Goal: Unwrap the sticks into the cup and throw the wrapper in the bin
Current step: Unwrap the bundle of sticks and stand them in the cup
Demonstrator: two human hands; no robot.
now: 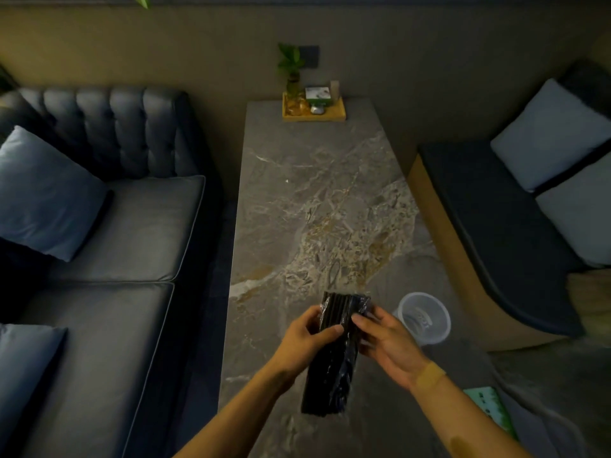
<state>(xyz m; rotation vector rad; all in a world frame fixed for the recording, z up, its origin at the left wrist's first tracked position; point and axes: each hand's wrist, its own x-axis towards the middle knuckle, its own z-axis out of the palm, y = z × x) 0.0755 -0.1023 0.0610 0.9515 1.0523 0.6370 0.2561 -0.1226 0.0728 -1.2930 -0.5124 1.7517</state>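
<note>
Left hand (pixel 309 335) and right hand (pixel 385 338), fingers closed on wrapped black sticks (pixel 334 352) above bench (pixel 297 193); wrapper's clear edge faint. Cup (pixel 425 319) beside.

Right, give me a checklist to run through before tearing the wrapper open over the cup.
1. Both hands on the bundle of black sticks: ok, left hand and right hand grip its upper part.
2. Wrapper intact: ok, clear film still covers the top end.
3. Cup upright and empty: ok, it stands on the table right of the hands.
4. Bundle above the cup: not ok, it is held to the cup's left.
5. Bin within reach: cannot tell, none is in view.
</note>
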